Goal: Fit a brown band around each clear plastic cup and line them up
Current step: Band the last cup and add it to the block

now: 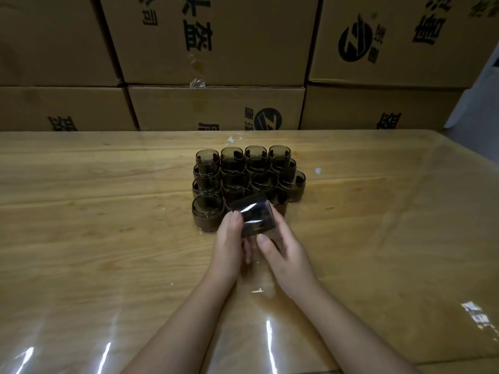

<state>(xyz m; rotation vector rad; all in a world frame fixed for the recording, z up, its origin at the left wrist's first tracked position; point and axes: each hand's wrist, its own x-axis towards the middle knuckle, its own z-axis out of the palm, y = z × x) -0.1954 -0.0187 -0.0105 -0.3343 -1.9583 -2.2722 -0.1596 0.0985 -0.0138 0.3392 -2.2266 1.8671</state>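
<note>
Stacked cardboard cartons [216, 49] back a glossy wooden worktop [81, 211]. At its centre, banded cups [244, 171] stand upright in close rows. The left hand [229, 244] and right hand [286, 252] together grip one tilted cup [255, 217] at the group's near edge.

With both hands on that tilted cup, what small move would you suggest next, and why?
Probably stand the held cup upright beside the front-left cup: the left hand and right hand grip it tilted over that gap. I cannot tell if its band is seated.
</note>
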